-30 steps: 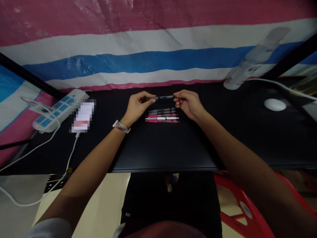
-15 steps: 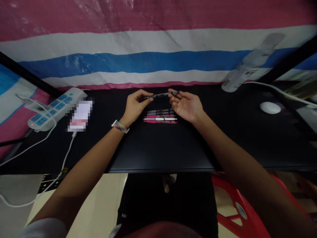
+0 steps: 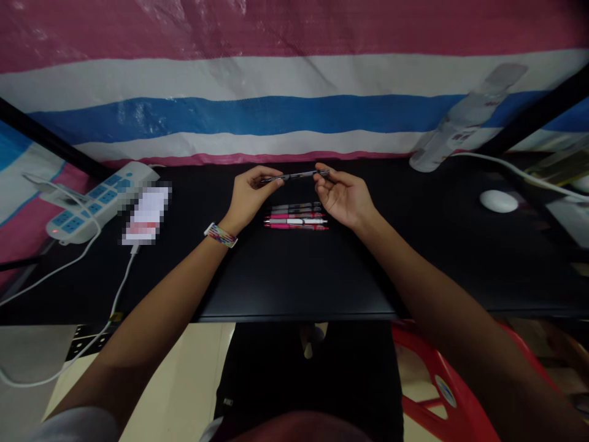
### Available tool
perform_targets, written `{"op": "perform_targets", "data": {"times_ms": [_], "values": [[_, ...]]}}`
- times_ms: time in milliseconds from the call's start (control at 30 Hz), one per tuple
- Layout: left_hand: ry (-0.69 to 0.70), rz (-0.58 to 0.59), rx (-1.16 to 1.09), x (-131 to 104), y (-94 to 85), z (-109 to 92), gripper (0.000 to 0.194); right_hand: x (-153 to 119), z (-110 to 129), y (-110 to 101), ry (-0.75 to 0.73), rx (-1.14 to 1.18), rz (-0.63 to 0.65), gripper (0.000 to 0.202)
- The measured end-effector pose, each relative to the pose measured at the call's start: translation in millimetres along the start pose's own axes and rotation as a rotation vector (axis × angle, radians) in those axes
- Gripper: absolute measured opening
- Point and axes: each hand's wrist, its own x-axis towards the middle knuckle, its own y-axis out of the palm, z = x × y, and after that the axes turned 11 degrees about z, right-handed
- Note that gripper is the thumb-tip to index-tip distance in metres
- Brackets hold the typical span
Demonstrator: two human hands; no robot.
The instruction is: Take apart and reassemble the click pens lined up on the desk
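A dark pen (image 3: 301, 175) is held level between my two hands, above the back part of the black desk. My left hand (image 3: 251, 195) pinches its left end between thumb and fingers. The fingertips of my right hand (image 3: 346, 195) grip the right end, palm turned partly up. Just below the held pen, several pens (image 3: 296, 221) lie side by side on the desk, some dark, some pink or red, one white.
On the left of the black desk (image 3: 299, 276) are a white power strip (image 3: 103, 199) and a blurred-out phone (image 3: 147, 215) with a cable. To the right stand a clear bottle (image 3: 460, 126) and a white mouse (image 3: 499, 201). A striped sheet (image 3: 276, 113) hangs behind.
The left hand's fingers have shifted slightly along the held pen, showing a bit more of its left end. The whole view has moved very slightly; the row of pens lies as before.
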Motion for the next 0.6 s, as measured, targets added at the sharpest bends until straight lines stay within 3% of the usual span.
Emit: {"op": "perform_targets", "data": {"times_ms": [100,400,600], "values": [[-0.008,-0.003,-0.011,0.0,-0.2,0.8,0.029,-1.8,1.8,1.9,-0.004,0.001,0.025,0.027],[0.000,-0.006,0.005,-0.2,0.4,-1.0,0.030,-3.1,3.4,6.2,0.030,0.154,-0.053,0.019],[0.000,0.000,-0.011,-0.8,1.0,-2.8,0.028,-4.5,3.1,6.9,-0.023,0.023,-0.028,0.022]]}}
